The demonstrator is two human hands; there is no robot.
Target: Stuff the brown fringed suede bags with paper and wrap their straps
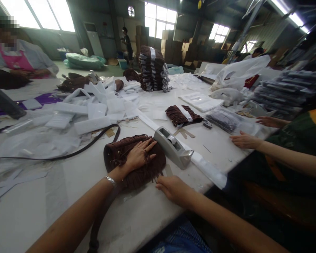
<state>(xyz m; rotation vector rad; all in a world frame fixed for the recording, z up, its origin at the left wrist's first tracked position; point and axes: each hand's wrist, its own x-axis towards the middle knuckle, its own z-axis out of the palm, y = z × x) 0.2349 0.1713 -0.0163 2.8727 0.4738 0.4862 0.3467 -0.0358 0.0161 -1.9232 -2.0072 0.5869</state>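
Note:
A dark brown fringed handbag lies on the white table in front of me. Spread over its top is my left hand, palm down with the fingers apart, pressing on the fringe. My right hand is at the bag's near right edge, thumb and fingers pinched together where thin brown fringe strands hang out. The bag's dark strap loops away to the left, and another length runs under my left forearm. A grey tape dispenser stands right beside the bag, close to my left fingertips.
Left of the bag are piled white foam pieces. A banded brown fringed bag and a plastic-wrapped package lie to the right, near a co-worker's hands. Farther back rises a stack of brown bags. Another person sits at far left.

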